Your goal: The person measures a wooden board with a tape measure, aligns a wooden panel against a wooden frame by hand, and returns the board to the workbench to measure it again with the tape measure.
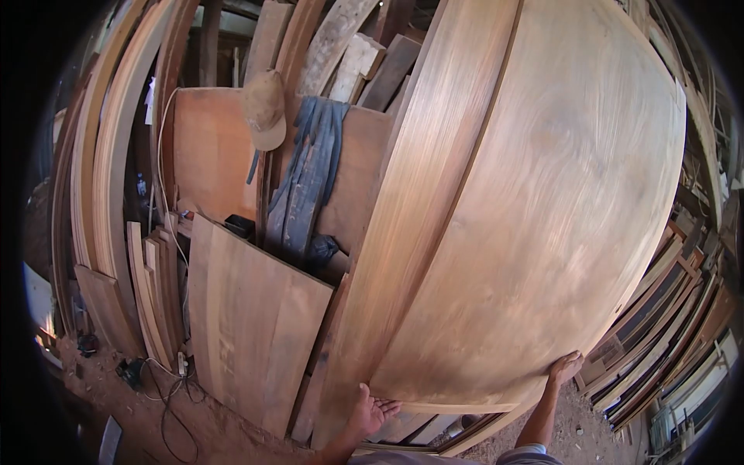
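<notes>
A large, smooth wooden panel (550, 209) fills the right half of the head view, slanting up and away from me. My right hand (566, 366) is closed around its lower right edge. Close to the panel's lower left corner is my left hand (376, 411), palm up, fingers stretched out and thumb apart. Those fingers reach the bottom edge; whether they bear any weight I cannot tell. Along the panel's left side runs another long board (422, 178), with a dark gap between the two.
A shorter panel (252, 325) leans at the left. Behind it are a hanging cap (265, 108) and blue cloth (310, 170). Tall planks (116, 139) stand far left, and stacked boards (659, 310) lie right. A cable (164, 411) trails over the dirt floor.
</notes>
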Demonstrator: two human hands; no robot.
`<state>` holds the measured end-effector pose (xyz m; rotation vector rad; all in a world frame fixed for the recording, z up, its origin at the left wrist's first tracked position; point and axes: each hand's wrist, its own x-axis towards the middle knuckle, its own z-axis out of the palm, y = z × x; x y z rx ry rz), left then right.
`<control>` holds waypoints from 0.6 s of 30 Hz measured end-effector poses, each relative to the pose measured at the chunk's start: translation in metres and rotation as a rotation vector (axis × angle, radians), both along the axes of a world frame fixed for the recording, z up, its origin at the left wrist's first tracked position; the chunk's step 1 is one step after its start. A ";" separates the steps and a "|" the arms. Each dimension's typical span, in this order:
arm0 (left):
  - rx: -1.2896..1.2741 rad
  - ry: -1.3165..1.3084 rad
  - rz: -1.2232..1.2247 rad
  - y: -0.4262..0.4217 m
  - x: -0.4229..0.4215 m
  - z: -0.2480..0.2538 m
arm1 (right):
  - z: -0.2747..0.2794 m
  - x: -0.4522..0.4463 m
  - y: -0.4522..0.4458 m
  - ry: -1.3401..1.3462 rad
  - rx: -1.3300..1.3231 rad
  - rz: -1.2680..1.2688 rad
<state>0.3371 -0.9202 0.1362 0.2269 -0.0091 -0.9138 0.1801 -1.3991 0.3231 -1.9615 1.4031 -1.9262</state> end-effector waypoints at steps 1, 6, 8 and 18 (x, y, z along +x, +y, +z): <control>0.001 0.003 -0.005 0.000 0.001 0.001 | 0.002 0.001 0.001 -0.017 0.009 0.001; 0.127 -0.052 0.044 -0.011 0.001 -0.008 | -0.008 -0.003 -0.020 0.076 0.014 -0.088; 0.152 -0.002 0.062 -0.016 0.003 -0.008 | -0.024 -0.009 -0.049 0.144 -0.129 -0.115; 0.228 -0.007 0.062 -0.014 0.000 0.004 | -0.020 -0.011 -0.055 0.446 -0.101 -0.265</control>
